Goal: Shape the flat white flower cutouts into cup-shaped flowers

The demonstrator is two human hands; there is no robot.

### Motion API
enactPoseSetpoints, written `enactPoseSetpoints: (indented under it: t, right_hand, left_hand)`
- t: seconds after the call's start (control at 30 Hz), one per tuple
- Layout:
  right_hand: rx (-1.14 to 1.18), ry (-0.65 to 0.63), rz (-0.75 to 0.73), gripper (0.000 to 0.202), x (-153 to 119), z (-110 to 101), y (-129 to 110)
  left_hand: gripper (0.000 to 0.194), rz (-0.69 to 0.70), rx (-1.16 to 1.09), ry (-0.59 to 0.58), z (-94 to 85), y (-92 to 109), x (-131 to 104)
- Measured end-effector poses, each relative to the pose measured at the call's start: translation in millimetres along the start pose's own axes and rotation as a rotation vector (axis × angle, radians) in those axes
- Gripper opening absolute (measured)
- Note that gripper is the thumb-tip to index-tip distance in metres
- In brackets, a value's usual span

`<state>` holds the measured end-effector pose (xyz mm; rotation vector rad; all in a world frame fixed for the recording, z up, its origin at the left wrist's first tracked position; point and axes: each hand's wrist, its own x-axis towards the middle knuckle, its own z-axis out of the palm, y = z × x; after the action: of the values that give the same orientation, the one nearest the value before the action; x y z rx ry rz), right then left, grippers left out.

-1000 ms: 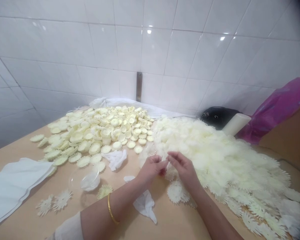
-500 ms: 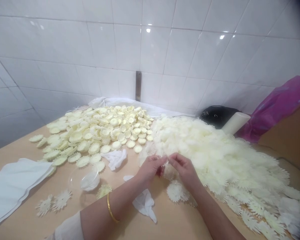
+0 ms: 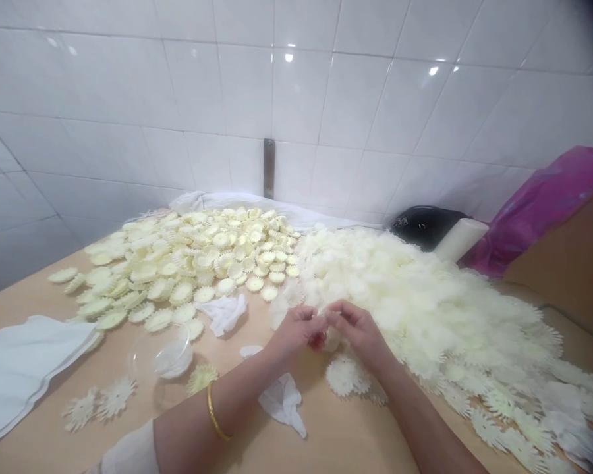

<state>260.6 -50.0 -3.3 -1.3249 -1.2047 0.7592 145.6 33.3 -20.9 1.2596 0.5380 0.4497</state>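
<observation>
My left hand (image 3: 301,329) and my right hand (image 3: 353,329) meet above the middle of the table, fingertips pinched together. Between them is a thin, whitish fabric flower piece (image 3: 331,340), mostly covered by the fingers. Below my right hand lie a few flat white toothed-edge flower pieces (image 3: 346,376). Just beyond the hands and to the right spreads a large heap of loose, sheer, pale flower pieces (image 3: 405,296). Farther left is a pile of thicker, cupped, cream-yellow flower pieces (image 3: 192,253). A crumpled white cloth (image 3: 282,398) rests beneath my left forearm.
A clear round bowl (image 3: 170,355) with something white in it stands to the left, near a yellowish flower piece (image 3: 202,379). White sheets (image 3: 29,368) cover the left edge. At back right are a black object (image 3: 420,225), a white roll (image 3: 460,238) and a purple plastic sheet (image 3: 548,194).
The whole view has shifted slightly, so the scene sits a little farther left. My fingertips have drawn a little closer together, still pinched at the same spot over the table.
</observation>
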Motion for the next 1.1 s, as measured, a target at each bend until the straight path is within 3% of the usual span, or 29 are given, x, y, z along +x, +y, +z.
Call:
enactPoseSetpoints:
  t: [0.07, 0.23, 0.33, 0.4, 0.47, 0.53, 0.63, 0.7, 0.8, 0.97, 1.1]
  right_hand:
    - [-0.012, 0.035, 0.009, 0.026, -0.1, 1.5, 1.4]
    - [-0.059, 0.396, 0.048, 0.034, 3.3, 1.8, 9.6]
    - [-0.062, 0.565, 0.053, 0.034, 7.4, -10.7, 12.9]
    - [-0.048, 0.764, 0.058, 0.034, 9.5, -24.6, 12.5]
    - [-0.047, 0.883, 0.044, 0.038, 9.9, -36.3, 9.7]
    - [-0.128, 0.846, 0.007, 0.041, 8.2, -40.3, 5.6]
    - [-0.34, 0.637, -0.042, 0.042, 4.8, -33.1, 1.0]
    - [-0.426, 0.531, -0.082, 0.034, 3.6, -26.8, 0.6]
    - [-0.47, 0.481, -0.124, 0.016, 3.6, -22.3, 2.7]
    - [-0.433, 0.475, -0.115, 0.018, 2.1, -18.7, -1.2]
    - [-0.204, 0.223, -0.071, 0.02, -1.0, -10.7, -7.9]
  left_hand:
    - [0.034, 0.002, 0.029, -0.024, 1.1, -0.9, 0.0]
    - [0.028, -0.005, 0.04, -0.051, 4.9, -1.3, -1.9]
    - [0.03, -0.001, 0.031, -0.032, 7.5, 1.6, -6.4]
    - [0.034, 0.013, 0.016, -0.039, 9.2, 3.1, -9.4]
    - [0.035, 0.02, 0.014, -0.055, 10.5, 2.5, -10.6]
    - [0.033, 0.004, 0.035, -0.05, 10.8, -0.2, -9.1]
    - [0.03, -0.002, 0.054, -0.016, 8.8, -5.6, -4.9]
    - [0.028, 0.026, 0.054, -0.017, 6.9, -7.6, -3.3]
    - [0.026, 0.038, 0.057, -0.022, 5.8, -7.1, -3.5]
    - [0.03, 0.014, 0.023, 0.056, 5.1, -5.3, -3.5]
    - [0.034, 0.02, -0.025, 0.118, 2.0, -7.3, -0.8]
